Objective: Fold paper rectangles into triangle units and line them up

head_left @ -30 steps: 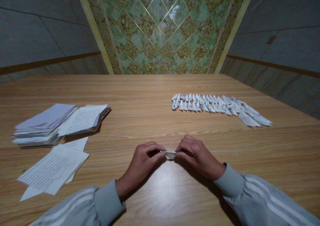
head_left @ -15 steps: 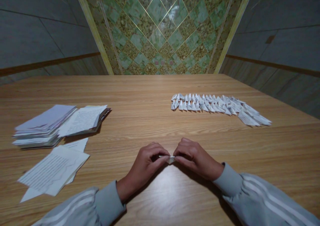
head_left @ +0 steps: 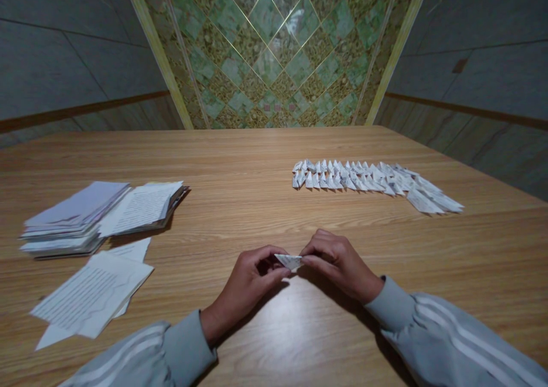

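A small folded piece of printed paper (head_left: 289, 261) is pinched between both hands, just above the wooden table (head_left: 257, 204) near its front middle. My left hand (head_left: 246, 284) grips its left end with thumb and fingers closed. My right hand (head_left: 338, 261) pinches the right end, fingers curled. Both arms wear grey sleeves with white stripes. Farther back on the right, several folded paper pieces (head_left: 368, 181) lie in neat rows.
At the left a stack of printed sheets (head_left: 98, 213) rests on the table, with loose printed sheets (head_left: 94, 293) in front of it near the edge. Grey walls and a green patterned panel rise behind the table.
Both hands lifted the folded paper slightly and moved it a little away from me; more of the paper's triangular shape shows now between the fingers.
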`<move>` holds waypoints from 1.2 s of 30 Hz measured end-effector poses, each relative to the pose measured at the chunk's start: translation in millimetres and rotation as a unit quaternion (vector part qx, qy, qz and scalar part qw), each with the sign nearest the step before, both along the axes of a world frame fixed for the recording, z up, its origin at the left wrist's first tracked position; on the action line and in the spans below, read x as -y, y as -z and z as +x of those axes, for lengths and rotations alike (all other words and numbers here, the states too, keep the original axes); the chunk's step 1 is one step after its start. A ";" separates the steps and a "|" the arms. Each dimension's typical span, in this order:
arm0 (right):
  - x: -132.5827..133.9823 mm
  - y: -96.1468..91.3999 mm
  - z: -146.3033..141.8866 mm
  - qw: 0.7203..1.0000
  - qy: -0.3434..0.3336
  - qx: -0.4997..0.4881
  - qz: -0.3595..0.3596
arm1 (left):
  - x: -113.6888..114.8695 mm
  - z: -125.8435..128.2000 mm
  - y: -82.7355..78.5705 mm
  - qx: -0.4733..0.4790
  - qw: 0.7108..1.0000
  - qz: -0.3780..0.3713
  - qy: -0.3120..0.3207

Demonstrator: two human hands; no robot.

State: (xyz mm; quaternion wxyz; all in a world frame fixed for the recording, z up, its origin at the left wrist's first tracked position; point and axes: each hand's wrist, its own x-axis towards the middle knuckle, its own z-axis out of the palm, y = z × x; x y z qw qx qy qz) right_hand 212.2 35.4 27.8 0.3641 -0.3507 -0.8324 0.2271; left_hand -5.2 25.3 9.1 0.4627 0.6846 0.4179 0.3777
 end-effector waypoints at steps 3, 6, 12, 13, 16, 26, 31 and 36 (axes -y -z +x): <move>2.7 0.4 -4.4 0.998 0.020 -0.036 -0.038 | 0.1 1.9 2.2 0.034 0.999 -0.043 -0.002; 6.7 1.5 -9.3 0.996 0.019 -0.040 -0.082 | 0.6 1.9 3.2 0.066 0.996 -0.061 -0.014; 7.6 3.7 -8.9 0.998 0.006 -0.024 -0.051 | 1.0 -2.0 4.4 0.063 0.996 -0.059 -0.022; 7.2 3.8 -8.3 0.999 0.006 -0.023 -0.046 | 0.9 -1.9 4.4 0.064 0.996 -0.058 -0.023; 6.4 3.1 -7.5 0.998 0.007 -0.017 -0.061 | -0.2 -0.3 4.1 0.074 0.995 -0.058 -0.019; 8.7 0.0 -9.6 0.987 -0.015 -0.054 -0.148 | -0.4 1.4 9.5 0.112 0.990 -0.066 -0.049; 11.3 5.7 -12.1 0.980 -0.039 -0.076 -0.179 | -0.9 2.0 7.6 0.124 0.989 -0.074 -0.033; 13.4 9.9 -14.6 0.983 -0.035 -0.060 -0.172 | 2.8 3.6 1.8 0.137 0.987 -0.082 0.000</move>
